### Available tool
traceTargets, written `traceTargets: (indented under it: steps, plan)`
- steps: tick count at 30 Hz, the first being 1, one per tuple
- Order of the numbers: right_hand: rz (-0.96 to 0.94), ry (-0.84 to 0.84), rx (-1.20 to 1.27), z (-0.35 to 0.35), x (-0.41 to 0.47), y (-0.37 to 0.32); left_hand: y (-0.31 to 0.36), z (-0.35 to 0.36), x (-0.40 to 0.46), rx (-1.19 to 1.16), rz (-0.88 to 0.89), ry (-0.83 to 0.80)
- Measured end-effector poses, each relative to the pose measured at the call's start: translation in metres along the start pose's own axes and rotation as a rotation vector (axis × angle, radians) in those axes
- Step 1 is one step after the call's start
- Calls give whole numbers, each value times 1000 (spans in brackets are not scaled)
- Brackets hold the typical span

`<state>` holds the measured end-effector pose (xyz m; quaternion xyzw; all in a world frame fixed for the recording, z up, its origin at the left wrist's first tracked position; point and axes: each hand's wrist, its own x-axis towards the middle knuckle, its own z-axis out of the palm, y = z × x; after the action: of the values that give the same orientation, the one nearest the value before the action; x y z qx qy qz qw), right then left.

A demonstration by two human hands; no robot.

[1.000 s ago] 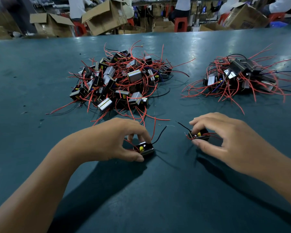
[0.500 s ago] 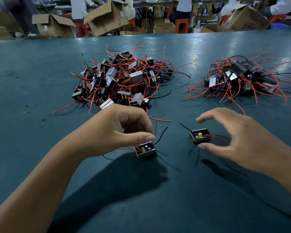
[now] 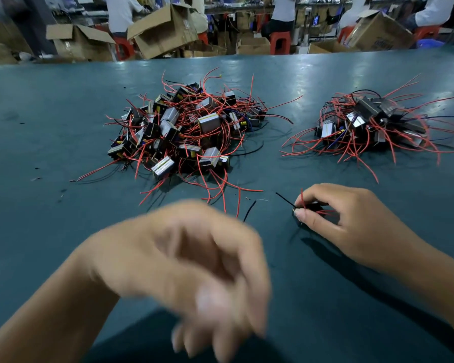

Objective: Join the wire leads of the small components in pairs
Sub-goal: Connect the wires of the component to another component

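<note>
My right hand [image 3: 351, 224] grips a small black component [image 3: 313, 205] on the green table [image 3: 50, 113] between thumb and fingers. A black lead [image 3: 285, 199] of that component points up-left, and red leads stick out above and to the right of the fingers. My left hand [image 3: 189, 263] is lifted toward the camera and motion-blurred, its fingers hanging down loosely with nothing visible in them. It hides the second component; only that one's black lead [image 3: 249, 210] shows past the knuckles.
A large heap of components with red leads [image 3: 186, 132] lies mid-table. A smaller heap [image 3: 364, 124] lies at the right. Open cardboard boxes [image 3: 165, 30], red stools and seated people line the far edge.
My left hand let go of its component and swung up toward the camera, now hiding it. My right hand closed on the other component, which it was hovering over.
</note>
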<state>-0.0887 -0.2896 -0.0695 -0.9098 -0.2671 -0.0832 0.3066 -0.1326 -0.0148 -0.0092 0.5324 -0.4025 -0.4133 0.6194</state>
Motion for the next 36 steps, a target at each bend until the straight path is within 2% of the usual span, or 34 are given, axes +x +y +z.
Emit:
traceTargets:
  steps: [1,2,4,6,9,12,15,18,23,36]
  plan:
    - [14,-6,19,0,0,2,-4,6,7,38,-119,-93]
    - [27,-13,35,0,0,3,-12,12,16,101,-186,-90]
    - [40,-29,48,0,0,6,-35,26,39,164,-239,92]
    - [42,-49,55,-2,-1,7,-57,34,57,145,-257,393]
    - [38,-124,110,-10,-2,4,-77,33,69,28,-221,711]
    - [49,-210,154,-16,-1,4,-85,30,74,-63,-106,842]
    - [65,-250,166,-18,-1,5,-87,29,75,77,-32,941]
    - [95,-239,168,-17,0,6,-88,27,72,192,0,956]
    - [184,-180,202,-12,0,12,-86,27,69,253,-72,873]
    - [202,-81,138,-6,0,9,-81,26,63,506,-181,697]
